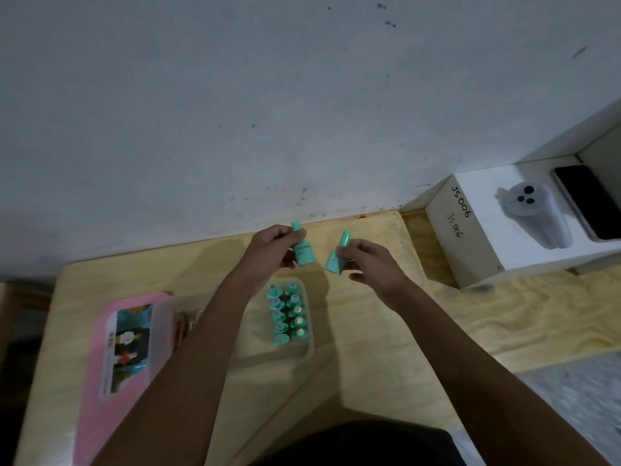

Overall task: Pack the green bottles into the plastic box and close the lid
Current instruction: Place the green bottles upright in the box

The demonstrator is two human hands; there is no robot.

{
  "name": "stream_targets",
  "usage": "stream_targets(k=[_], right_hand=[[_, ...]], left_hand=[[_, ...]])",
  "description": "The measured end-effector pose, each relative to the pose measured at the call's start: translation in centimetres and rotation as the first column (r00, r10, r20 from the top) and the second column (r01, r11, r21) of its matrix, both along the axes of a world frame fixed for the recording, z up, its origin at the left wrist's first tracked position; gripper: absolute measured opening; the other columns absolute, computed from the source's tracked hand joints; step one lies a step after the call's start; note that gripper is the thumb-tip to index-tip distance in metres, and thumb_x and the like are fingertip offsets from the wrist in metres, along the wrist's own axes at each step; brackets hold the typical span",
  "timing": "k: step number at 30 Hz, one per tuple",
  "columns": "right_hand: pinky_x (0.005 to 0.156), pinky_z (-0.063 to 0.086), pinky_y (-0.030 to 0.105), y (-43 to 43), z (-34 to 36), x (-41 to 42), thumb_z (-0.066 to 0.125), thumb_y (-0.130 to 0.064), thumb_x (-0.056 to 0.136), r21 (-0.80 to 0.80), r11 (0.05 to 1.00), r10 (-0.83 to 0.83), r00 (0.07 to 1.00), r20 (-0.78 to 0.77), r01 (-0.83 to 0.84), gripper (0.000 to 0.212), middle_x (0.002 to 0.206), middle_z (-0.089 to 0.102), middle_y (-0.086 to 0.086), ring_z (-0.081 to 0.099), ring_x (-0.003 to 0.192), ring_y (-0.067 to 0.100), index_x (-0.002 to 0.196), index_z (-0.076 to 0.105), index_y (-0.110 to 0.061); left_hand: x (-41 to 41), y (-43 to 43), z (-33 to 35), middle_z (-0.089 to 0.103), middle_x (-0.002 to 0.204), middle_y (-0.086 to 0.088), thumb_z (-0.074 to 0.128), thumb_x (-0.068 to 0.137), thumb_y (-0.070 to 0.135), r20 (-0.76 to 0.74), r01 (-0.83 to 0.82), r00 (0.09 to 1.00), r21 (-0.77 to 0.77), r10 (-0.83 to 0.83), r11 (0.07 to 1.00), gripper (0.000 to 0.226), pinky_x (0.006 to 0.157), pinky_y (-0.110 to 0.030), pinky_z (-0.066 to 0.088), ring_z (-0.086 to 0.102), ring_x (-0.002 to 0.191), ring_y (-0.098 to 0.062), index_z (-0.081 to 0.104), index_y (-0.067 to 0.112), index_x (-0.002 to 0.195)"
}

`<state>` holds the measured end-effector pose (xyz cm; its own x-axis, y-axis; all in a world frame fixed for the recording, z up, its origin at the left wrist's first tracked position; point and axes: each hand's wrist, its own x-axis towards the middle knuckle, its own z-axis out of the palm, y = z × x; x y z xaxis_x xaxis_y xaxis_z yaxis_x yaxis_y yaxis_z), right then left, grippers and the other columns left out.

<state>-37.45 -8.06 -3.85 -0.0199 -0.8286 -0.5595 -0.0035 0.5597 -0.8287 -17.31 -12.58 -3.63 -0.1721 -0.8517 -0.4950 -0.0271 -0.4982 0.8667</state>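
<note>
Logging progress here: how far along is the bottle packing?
Done: two rows of green bottles stand in the plastic box. In hand: left hand and right hand each grip one more. Left: place both, then fit the pink lid, lying beside the box.

Both bare arms stretch past the clear rectangular plastic box [309, 348]. Beyond it, the left hand [273, 246] grips one small green plastic bottle [303, 253]; the right hand [373, 264] pinches another green bottle [334, 261].
</note>
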Motion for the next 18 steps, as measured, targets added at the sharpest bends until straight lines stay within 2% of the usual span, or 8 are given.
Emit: stream_targets(k=[3,7,9,12,15,18], right_hand=[[0.077,0.051,0.032,2.0,1.6,0.9,0.068,-0.027,0.088,-0.043,0.999,0.026,1.0,0.018,-0.025,0.01,0.094,0.073,0.003,0.068,0.086,0.015,0.093,0.068,-0.018],[0.072,0.051,0.03,4.5,2.7,2.4,0.066,-0.026,0.09,-0.119,0.992,0.045,0.998,-0.039,-0.05,0.008,0.093,0.074,0.004,0.07,0.083,0.015,0.091,0.069,-0.019],[0.068,0.051,0.025,5.6,2.8,3.3,0.065,-0.022,0.09,-0.172,0.982,0.052,0.992,-0.116,-0.072,0.007,0.09,0.074,0.004,0.07,0.077,0.01,0.093,0.068,-0.017],[0.061,0.047,0.015,7.3,2.2,4.3,0.067,-0.018,0.089,-0.258,0.954,0.083,0.964,-0.254,-0.15,0.005,0.082,0.073,0.001,0.068,0.07,0.005,0.093,0.069,-0.017],[0.065,0.049,0.018,8.9,0.9,5.0,0.072,-0.023,0.084,-0.288,0.919,0.129,0.896,-0.424,-0.269,0.007,0.079,0.074,-0.006,0.066,0.069,0.001,0.09,0.069,-0.021],[0.073,0.053,0.025,10.5,-0.6,5.6,0.072,-0.032,0.081,-0.258,0.89,0.173,0.8,-0.574,-0.377,0.014,0.083,0.073,-0.012,0.067,0.082,-0.003,0.093,0.068,-0.027]], left_hand=[[1.2,1.8,1.1,0.061,0.084,-0.007,0.072,0.081,0.027,-0.094,0.038,0.995,0.015,-0.037,0.999,0.014,0.07,-0.041,0.046,0.055,0.081,-0.029,0.065,0.017,0.073],[3.0,4.4,2.2,0.061,0.085,-0.008,0.069,0.084,0.024,-0.075,0.075,0.994,-0.017,-0.077,0.997,0.014,0.069,-0.039,0.047,0.055,0.079,-0.029,0.063,0.01,0.085],[3.7,5.7,2.7,0.062,0.082,-0.007,0.068,0.085,0.023,-0.02,0.088,0.996,-0.046,-0.089,0.995,0.019,0.065,-0.034,0.049,0.056,0.072,-0.026,0.063,0.006,0.092],[4.9,7.6,3.1,0.065,0.081,-0.004,0.067,0.086,0.023,0.09,0.096,0.992,-0.094,-0.088,0.991,0.015,0.059,-0.028,0.051,0.06,0.064,-0.017,0.064,0.008,0.088],[6.3,9.1,2.9,0.071,0.087,-0.004,0.069,0.085,0.026,0.224,0.117,0.971,-0.14,-0.084,0.983,0.016,0.064,-0.031,0.053,0.066,0.072,-0.014,0.066,0.011,0.089],[7.2,10.6,2.5,0.07,0.086,0.0,0.071,0.082,0.028,0.337,0.146,0.939,-0.192,-0.075,0.97,0.014,0.065,-0.029,0.053,0.064,0.073,-0.01,0.068,0.015,0.087]])
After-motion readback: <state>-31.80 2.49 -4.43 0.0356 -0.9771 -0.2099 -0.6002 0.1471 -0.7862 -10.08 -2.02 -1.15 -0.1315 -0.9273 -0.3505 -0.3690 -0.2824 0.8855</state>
